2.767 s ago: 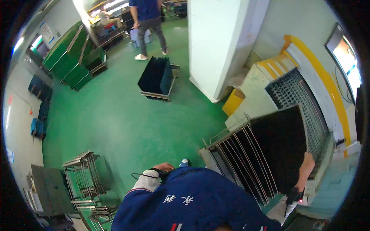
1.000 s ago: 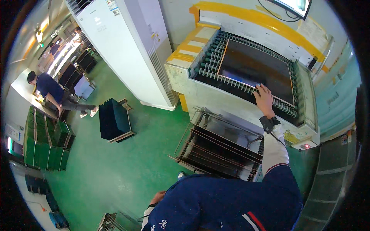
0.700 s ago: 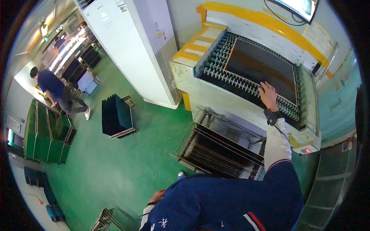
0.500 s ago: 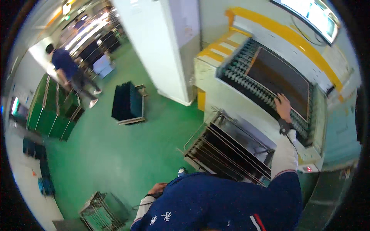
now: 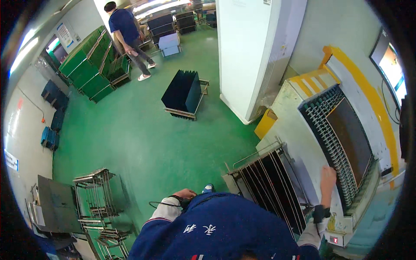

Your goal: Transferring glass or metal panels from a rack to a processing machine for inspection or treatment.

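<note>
A dark rectangular panel point(image 5: 350, 136) with a thin light edge lies on the roller conveyor point(image 5: 323, 117) of a pale machine at my right. Just off the near edge of those rollers is my right hand point(image 5: 328, 180), apart from the panel, its fingers drawn together and curled with nothing seen in them. Below it stands a metal rack point(image 5: 260, 182) with upright dark panels between its wires. My left hand point(image 5: 185, 193) hangs low beside my body, over the floor and touching nothing I can see; its fingers are small and partly hidden.
A rack of dark blue panels point(image 5: 182, 93) stands mid-floor, left of a white pillar point(image 5: 242, 56). At lower left are bare metal racks point(image 5: 97, 203). A person point(image 5: 125, 32) walks beside green stacked racks point(image 5: 89, 60) at the back left. A screen point(image 5: 390, 65) hangs at right.
My view has swung toward the right, so the room sits differently. My right hand has come off the panel's edge and its fingers have drawn in. The person at the back has moved little.
</note>
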Action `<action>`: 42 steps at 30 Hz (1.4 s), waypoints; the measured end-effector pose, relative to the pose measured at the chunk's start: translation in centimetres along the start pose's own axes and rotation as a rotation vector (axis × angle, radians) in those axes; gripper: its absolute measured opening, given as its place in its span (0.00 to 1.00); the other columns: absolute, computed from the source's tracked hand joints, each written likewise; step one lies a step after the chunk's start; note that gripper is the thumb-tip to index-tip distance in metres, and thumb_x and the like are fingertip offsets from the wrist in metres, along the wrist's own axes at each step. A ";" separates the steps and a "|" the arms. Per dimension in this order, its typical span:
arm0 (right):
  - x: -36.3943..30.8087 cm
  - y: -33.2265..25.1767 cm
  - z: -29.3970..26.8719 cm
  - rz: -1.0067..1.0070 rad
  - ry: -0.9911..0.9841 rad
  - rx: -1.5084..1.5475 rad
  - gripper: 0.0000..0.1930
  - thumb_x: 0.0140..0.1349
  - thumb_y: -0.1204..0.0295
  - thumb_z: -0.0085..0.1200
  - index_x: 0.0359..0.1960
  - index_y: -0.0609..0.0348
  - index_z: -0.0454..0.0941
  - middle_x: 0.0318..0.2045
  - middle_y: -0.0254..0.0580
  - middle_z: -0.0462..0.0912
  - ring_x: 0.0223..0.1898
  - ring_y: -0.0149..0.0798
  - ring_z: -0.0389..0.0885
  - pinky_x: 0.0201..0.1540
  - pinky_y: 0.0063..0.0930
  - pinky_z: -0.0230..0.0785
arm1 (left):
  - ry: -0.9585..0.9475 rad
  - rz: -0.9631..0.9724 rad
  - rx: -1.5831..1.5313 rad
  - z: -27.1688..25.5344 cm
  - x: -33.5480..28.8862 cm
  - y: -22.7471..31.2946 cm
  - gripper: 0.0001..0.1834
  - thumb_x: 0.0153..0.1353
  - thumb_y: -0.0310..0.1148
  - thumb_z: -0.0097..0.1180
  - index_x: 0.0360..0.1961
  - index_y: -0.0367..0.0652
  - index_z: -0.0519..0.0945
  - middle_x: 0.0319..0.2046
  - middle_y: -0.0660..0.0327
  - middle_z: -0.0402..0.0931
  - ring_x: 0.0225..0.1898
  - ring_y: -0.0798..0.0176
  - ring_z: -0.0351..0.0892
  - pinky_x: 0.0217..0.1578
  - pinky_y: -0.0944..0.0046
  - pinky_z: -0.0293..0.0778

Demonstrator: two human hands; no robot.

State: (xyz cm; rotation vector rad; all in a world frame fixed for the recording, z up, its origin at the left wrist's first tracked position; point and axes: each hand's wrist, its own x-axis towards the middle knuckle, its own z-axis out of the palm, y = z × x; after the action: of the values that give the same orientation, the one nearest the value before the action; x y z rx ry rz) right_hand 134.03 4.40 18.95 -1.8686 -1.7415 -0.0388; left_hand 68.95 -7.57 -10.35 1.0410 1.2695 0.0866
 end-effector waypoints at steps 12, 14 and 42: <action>-9.9 -6.2 4.8 0.451 -0.646 0.389 0.19 0.58 0.58 0.51 0.38 0.66 0.75 0.29 0.45 0.79 0.34 0.32 0.74 0.37 0.26 0.64 | -0.110 0.063 0.112 -2.9 2.2 -2.5 0.19 0.51 0.38 0.57 0.44 0.44 0.77 0.39 0.60 0.77 0.40 0.61 0.74 0.43 0.61 0.69; -10.5 -4.2 6.1 0.468 -0.616 0.384 0.21 0.59 0.57 0.49 0.39 0.67 0.75 0.31 0.43 0.80 0.34 0.32 0.73 0.39 0.28 0.64 | -0.137 0.112 0.115 -3.3 2.9 -4.0 0.19 0.50 0.37 0.57 0.44 0.45 0.77 0.40 0.60 0.77 0.40 0.60 0.74 0.43 0.61 0.69; -9.2 -6.2 6.4 0.497 -0.529 -0.065 0.20 0.54 0.58 0.51 0.28 0.68 0.76 0.23 0.61 0.75 0.30 0.60 0.75 0.31 0.43 0.63 | -0.143 0.256 0.084 -4.0 2.5 -5.9 0.15 0.51 0.31 0.56 0.43 0.45 0.78 0.41 0.60 0.76 0.39 0.61 0.74 0.41 0.62 0.69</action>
State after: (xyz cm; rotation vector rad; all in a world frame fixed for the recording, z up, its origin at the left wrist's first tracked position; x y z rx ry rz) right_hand 124.67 -1.35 12.38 -2.4651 -1.5351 0.6486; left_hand 63.80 -7.11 -15.93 1.2570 1.0136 0.1529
